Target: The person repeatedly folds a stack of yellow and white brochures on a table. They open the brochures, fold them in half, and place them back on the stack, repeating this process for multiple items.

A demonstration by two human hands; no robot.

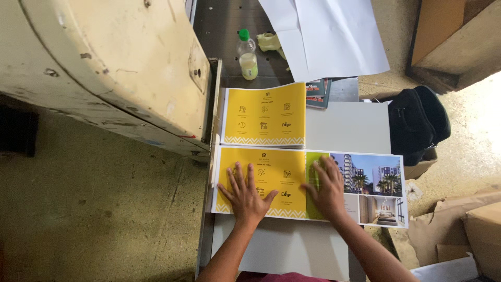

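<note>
Fingers (245, 180) spread flat, our left hand (247, 197) and right hand (327, 190) press the printed sheet (292, 183) at the surface's (282, 250) near edge, holding nothing.

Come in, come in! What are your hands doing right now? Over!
Left hand flat, fingers spread, on the yellow half of the wide printed paper sheet. Right hand flat on its green-and-photo half. Second yellow printed sheet lies just beyond, apart.
</note>
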